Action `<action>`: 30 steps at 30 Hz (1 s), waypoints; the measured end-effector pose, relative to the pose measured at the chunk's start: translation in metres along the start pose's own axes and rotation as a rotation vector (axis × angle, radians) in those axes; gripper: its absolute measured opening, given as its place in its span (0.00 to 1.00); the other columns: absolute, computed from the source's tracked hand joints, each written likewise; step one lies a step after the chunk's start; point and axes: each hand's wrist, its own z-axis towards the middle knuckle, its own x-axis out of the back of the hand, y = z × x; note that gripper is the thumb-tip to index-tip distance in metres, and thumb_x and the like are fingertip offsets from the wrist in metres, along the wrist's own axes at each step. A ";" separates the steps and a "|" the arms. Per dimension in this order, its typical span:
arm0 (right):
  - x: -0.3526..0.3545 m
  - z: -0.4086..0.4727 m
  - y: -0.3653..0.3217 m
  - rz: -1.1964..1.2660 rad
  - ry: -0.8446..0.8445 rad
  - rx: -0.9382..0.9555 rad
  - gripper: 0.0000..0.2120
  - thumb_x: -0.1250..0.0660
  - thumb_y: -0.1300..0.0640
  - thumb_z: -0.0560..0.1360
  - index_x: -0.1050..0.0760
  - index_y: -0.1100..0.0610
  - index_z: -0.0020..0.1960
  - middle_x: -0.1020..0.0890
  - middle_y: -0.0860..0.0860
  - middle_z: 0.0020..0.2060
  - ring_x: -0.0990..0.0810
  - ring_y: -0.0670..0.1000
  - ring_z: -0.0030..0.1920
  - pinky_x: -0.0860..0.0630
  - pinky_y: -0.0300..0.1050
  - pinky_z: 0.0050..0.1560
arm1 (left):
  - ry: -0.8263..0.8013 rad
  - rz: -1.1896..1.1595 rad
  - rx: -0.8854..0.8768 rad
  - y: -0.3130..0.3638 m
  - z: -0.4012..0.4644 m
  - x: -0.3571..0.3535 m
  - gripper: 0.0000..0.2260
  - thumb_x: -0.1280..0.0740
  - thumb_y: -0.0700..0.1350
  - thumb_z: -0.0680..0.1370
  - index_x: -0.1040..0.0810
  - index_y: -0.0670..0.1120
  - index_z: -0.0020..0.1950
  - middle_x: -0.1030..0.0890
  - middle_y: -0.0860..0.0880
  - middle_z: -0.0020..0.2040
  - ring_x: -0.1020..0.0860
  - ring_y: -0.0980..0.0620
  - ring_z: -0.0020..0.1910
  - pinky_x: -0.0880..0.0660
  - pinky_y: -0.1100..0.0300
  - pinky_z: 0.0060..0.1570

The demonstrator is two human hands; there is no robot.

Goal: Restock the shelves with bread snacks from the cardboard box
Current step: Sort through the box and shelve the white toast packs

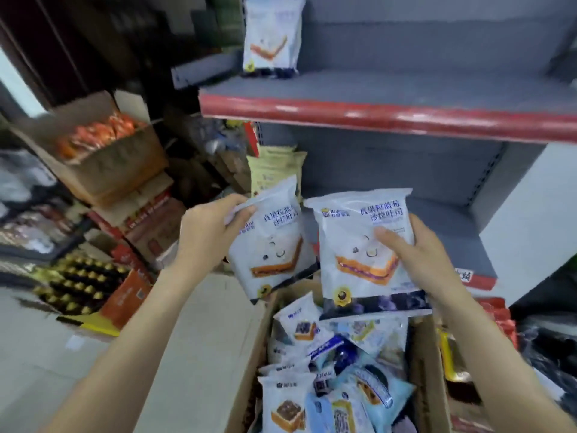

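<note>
My left hand (209,230) grips the top left corner of a white blueberry toast packet (272,242), held tilted in front of the shelves. My right hand (416,245) holds a second, same-looking packet (359,245) by its right side, thumb across the front. Both packets hang above the open cardboard box (261,348), which is filled with several bread snack packets (337,367). One matching packet (272,35) stands upright at the left end of the upper grey shelf (406,95), which has a red front edge. The lower grey shelf (449,232) lies behind the held packets.
Yellowish packets (274,170) stand at the lower shelf's left end. At left, a cardboard box of orange snacks (96,135) sits on stacked cartons (140,214), with a case of gold-capped bottles (81,279) on the floor. Red packaged goods (496,314) lie to the right of the box.
</note>
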 end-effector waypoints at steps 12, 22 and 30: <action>-0.017 0.118 -0.170 0.259 0.084 0.167 0.10 0.34 0.52 0.75 0.22 0.54 0.55 0.14 0.49 0.45 0.16 0.48 0.44 0.22 0.44 0.48 | 0.000 -0.076 -0.214 -0.030 0.213 0.101 0.08 0.36 0.53 0.78 0.20 0.50 0.47 0.20 0.53 0.37 0.22 0.53 0.37 0.29 0.56 0.36; -0.046 0.231 -0.227 0.434 0.281 0.146 0.23 0.34 0.47 0.69 0.25 0.59 0.59 0.17 0.53 0.51 0.19 0.52 0.48 0.26 0.47 0.50 | 0.293 0.083 -0.429 -0.060 0.358 0.064 0.09 0.37 0.49 0.79 0.20 0.45 0.49 0.19 0.47 0.39 0.24 0.45 0.43 0.34 0.56 0.41; -0.066 0.293 -0.206 0.498 0.342 0.172 0.09 0.36 0.59 0.76 0.30 0.55 0.55 0.19 0.53 0.52 0.19 0.52 0.48 0.24 0.46 0.47 | 0.186 0.050 -0.357 -0.096 0.422 -0.015 0.10 0.38 0.52 0.79 0.19 0.49 0.52 0.17 0.51 0.47 0.26 0.47 0.54 0.37 0.52 0.55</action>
